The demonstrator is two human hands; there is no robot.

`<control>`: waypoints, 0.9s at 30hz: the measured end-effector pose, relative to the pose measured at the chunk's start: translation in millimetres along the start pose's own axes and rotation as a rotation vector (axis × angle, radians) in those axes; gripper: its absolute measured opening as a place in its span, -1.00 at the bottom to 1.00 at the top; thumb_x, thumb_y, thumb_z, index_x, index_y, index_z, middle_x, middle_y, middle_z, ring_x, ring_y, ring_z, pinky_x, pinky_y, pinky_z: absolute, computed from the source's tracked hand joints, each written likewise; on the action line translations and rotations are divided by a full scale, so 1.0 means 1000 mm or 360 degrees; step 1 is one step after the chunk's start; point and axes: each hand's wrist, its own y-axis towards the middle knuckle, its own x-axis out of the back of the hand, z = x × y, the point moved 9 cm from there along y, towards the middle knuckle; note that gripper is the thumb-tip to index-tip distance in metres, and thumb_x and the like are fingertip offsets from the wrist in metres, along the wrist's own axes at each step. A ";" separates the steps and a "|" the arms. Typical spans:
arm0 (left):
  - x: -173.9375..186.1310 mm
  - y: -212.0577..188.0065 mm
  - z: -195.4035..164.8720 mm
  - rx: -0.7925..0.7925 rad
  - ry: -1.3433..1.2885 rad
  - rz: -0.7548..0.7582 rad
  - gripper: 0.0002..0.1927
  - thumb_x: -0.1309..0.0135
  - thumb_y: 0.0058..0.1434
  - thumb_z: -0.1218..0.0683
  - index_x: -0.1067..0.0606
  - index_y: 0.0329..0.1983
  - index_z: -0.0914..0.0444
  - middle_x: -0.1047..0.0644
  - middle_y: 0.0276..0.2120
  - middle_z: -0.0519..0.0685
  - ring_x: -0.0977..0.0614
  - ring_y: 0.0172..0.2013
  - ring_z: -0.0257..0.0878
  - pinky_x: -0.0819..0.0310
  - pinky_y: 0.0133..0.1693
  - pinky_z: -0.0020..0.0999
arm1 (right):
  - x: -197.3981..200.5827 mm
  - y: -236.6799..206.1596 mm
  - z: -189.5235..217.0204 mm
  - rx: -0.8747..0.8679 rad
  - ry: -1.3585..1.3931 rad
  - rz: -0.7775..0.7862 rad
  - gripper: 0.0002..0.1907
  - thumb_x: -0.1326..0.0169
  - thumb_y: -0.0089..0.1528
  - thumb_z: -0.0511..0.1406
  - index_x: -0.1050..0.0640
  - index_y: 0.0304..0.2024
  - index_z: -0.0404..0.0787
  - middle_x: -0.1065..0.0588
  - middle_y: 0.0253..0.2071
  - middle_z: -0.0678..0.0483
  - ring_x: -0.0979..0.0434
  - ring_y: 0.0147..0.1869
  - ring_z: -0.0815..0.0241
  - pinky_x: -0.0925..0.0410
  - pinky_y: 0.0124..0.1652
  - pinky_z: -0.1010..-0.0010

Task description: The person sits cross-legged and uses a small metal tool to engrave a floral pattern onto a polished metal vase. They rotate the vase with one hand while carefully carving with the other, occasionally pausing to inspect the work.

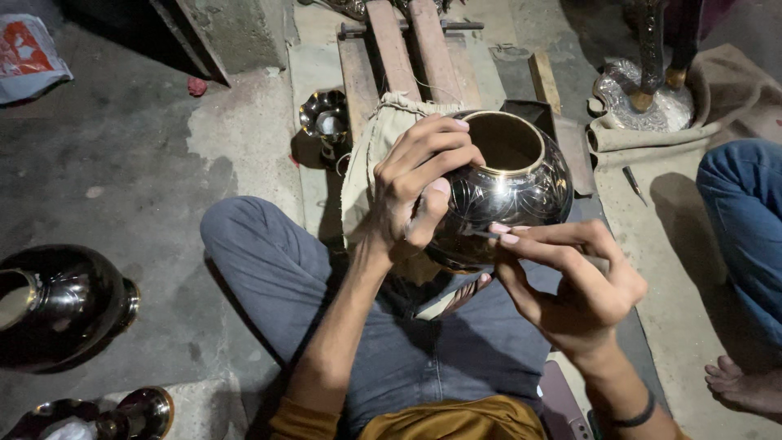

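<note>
Brass pot (513, 183) steadied by left hand (415, 191), fingers curled on rim; right hand (570, 281) pinching engraving tool (489, 235). Slip risk: stray scratch across polished curve.

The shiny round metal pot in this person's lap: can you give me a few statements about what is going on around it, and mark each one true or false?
1. The left hand grips the shiny round metal pot by its side. True.
2. The right hand holds a thin pointed tool with its tip against the pot's wall. True.
3. The pot is closed with a lid. False: its brass-rimmed mouth is open.
4. The pot stands on the bare concrete floor. False: it is propped over the person's lap, against a beige cloth bag.
5. A large dark polished vessel lies at the left edge of the view. True.
</note>
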 end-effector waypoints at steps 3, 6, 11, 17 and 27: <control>-0.001 0.001 0.000 0.0018 -0.0013 -0.0006 -0.58 0.19 0.24 0.03 -0.57 -0.02 0.30 -0.59 0.02 0.08 -0.55 0.25 0.08 -0.44 0.29 -0.06 | 0.001 0.008 0.000 0.0054 0.0068 0.0187 -0.69 -0.41 0.04 -0.46 -0.64 -0.18 -0.25 -0.57 -0.21 0.00 -0.66 -0.12 0.20 -0.52 -0.16 0.49; -0.002 0.003 0.001 0.0021 -0.0014 -0.0022 -0.58 0.19 0.24 0.02 -0.57 -0.03 0.30 -0.59 0.01 0.07 -0.56 0.25 0.08 -0.45 0.27 -0.07 | 0.001 0.016 -0.004 0.0090 0.0159 0.0276 -0.68 -0.43 0.00 -0.44 -0.64 -0.21 -0.25 -0.56 -0.24 -0.01 -0.66 -0.14 0.21 -0.52 -0.15 0.46; -0.002 0.002 -0.001 0.0022 -0.0012 -0.0043 -0.57 0.20 0.26 0.00 -0.57 -0.03 0.30 -0.59 0.02 0.07 -0.55 0.25 0.07 -0.44 0.27 -0.07 | 0.003 0.017 -0.002 0.0080 0.0125 0.0209 -0.71 -0.41 0.04 -0.47 -0.64 -0.20 -0.28 -0.56 -0.24 0.00 -0.65 -0.14 0.21 -0.52 -0.14 0.43; -0.003 0.005 0.004 0.0043 -0.0048 -0.0020 -0.56 0.22 0.26 -0.01 -0.57 -0.03 0.30 -0.59 0.02 0.06 -0.55 0.20 0.04 -0.45 0.27 -0.08 | 0.001 0.025 -0.001 0.0179 0.0103 0.0333 -0.72 -0.41 0.02 -0.45 -0.65 -0.22 -0.27 -0.59 -0.27 -0.01 -0.65 -0.20 0.22 -0.52 -0.20 0.42; -0.008 0.008 0.014 0.0072 -0.0091 -0.0003 -0.52 0.27 0.34 -0.08 -0.57 -0.01 0.28 -0.59 0.05 0.09 -0.56 0.20 0.03 -0.47 0.26 -0.09 | 0.001 0.032 -0.006 0.0191 0.0090 0.0288 -0.73 -0.41 0.08 -0.44 -0.64 -0.19 -0.28 -0.57 -0.23 -0.03 -0.66 -0.15 0.18 -0.52 -0.15 0.41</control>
